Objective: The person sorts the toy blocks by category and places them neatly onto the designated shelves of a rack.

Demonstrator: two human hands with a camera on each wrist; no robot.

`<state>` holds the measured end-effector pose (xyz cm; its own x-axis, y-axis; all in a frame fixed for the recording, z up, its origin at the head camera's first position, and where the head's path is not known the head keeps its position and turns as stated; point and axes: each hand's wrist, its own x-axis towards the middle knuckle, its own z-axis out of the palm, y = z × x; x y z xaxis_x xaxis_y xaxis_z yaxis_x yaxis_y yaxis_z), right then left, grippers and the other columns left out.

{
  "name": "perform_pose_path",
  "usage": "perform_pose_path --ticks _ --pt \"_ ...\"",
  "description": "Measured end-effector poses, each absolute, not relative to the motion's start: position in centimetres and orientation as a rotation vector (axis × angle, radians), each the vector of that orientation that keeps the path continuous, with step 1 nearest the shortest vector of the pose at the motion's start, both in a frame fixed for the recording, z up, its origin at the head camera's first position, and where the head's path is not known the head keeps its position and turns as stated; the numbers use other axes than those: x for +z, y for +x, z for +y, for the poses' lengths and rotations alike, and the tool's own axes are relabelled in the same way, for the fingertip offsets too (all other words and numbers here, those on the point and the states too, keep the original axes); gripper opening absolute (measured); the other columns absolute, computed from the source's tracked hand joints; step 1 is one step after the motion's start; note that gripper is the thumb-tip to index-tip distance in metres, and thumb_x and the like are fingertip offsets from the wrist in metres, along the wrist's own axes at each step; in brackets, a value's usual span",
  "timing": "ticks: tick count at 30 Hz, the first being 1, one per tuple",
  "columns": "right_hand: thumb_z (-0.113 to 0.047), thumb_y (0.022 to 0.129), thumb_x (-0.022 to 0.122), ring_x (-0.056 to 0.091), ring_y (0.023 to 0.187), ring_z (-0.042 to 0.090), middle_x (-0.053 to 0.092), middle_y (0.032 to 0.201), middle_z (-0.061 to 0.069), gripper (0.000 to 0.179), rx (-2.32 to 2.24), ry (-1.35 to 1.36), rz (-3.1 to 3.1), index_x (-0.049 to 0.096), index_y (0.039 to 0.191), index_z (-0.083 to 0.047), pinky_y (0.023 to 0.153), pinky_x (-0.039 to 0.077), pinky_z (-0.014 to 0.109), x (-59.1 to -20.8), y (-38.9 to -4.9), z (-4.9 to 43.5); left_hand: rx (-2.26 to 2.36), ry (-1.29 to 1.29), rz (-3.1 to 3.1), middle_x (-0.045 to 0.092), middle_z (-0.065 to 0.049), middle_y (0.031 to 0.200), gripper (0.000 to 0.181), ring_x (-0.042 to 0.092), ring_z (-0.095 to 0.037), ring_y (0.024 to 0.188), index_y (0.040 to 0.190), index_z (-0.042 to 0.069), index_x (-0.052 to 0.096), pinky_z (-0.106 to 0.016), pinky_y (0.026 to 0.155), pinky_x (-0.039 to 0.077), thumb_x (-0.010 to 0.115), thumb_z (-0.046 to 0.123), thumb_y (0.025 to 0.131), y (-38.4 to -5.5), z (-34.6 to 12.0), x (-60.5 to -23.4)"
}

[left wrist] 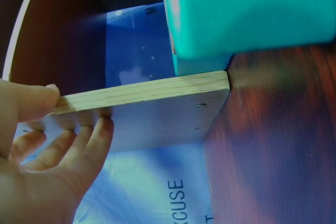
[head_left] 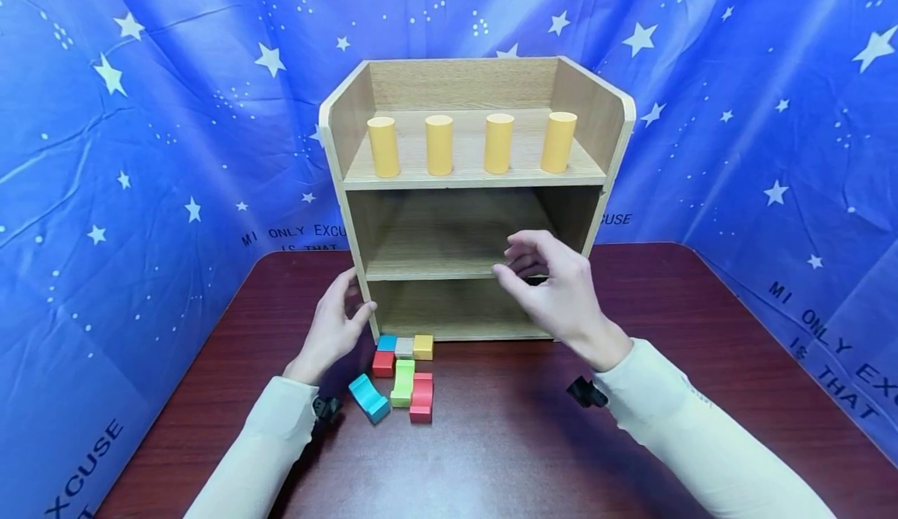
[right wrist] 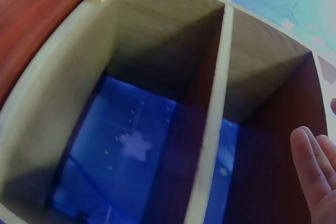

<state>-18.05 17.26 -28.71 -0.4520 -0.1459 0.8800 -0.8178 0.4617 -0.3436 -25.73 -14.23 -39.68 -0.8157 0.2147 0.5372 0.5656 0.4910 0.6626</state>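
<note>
The bench (head_left: 505, 441) is dark red wood grain with a pale sheen at its near edge, and a blue curtain (head_left: 217, 137) printed with white stars and black lettering hangs behind it and along both sides. On the bench, towards the back, stands the wooden shelf unit (head_left: 463, 84), upright, with two compartments below a walled top deck. Four yellow cylinders (head_left: 440, 146) stand spaced in a row along that deck.

The unit lies between the two hands. The left grip (head_left: 333, 329) pinches its left side panel low down, the thumb over the front edge and the fingers against the outer face. The right grip (head_left: 557, 285) is in front of the middle compartment, towards its right side, fingers loosely bent, thumb apart from them, holding nothing; it seems to be clear of the wood, though depth is hard to judge here.

Just right of the left grip, by the unit's lower front corner, a blue block (head_left: 387, 343), a grey block (head_left: 404, 347) and a yellow block (head_left: 423, 347) form a row. Nearer lie a red block (head_left: 383, 364) and curved green (head_left: 403, 383), red (head_left: 422, 398) and teal (head_left: 369, 398) pieces.
</note>
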Motion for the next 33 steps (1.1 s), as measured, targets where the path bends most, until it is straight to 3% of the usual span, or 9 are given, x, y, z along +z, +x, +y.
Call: perform_pose_path --ticks 9,18,27,33 --pt "0.015 0.067 0.074 0.065 0.062 0.022 0.062 0.081 0.014 0.033 1.057 0.880 -1.912 0.059 0.095 0.006 0.055 0.056 0.036 -28.7 -16.3 14.5 -1.252 -0.657 -2.340 0.057 -0.015 0.118 0.060 0.061 -0.029 0.104 0.139 0.005 0.042 -0.044 0.079 0.055 0.067 -0.002 0.086 -25.8 -14.1 -39.8" --pt "-0.003 0.076 0.077 0.066 0.070 0.013 0.065 0.088 0.003 0.030 1.151 0.871 -1.976 0.062 0.102 -0.005 0.061 0.056 0.030 -32.7 -18.4 14.7 -1.268 -0.668 -2.314 0.058 -0.016 0.118 0.060 0.062 -0.028 0.102 0.138 0.004 0.043 -0.042 0.077 0.055 0.068 -0.004 0.084 -25.9 -14.1 -39.8" --pt "0.010 0.070 0.077 0.066 0.066 0.024 0.064 0.084 0.014 0.033 1.204 0.834 -2.010 0.060 0.098 0.004 0.059 0.056 0.042 -31.2 -16.4 13.2 -1.268 -0.670 -2.320 0.057 -0.015 0.119 0.060 0.061 -0.028 0.103 0.139 0.005 0.043 -0.044 0.078 0.055 0.067 -0.003 0.085 -25.9 -14.1 -39.8" --pt "0.011 0.070 0.076 0.066 0.068 0.025 0.064 0.084 0.015 0.033 1.241 0.812 -2.067 0.060 0.098 0.005 0.062 0.056 0.043 -31.0 -15.7 12.6 -1.267 -0.668 -2.322 0.057 -0.017 0.120 0.060 0.061 -0.028 0.103 0.139 0.005 0.043 -0.044 0.078 0.055 0.068 -0.003 0.085 -25.9 -14.2 -39.9"
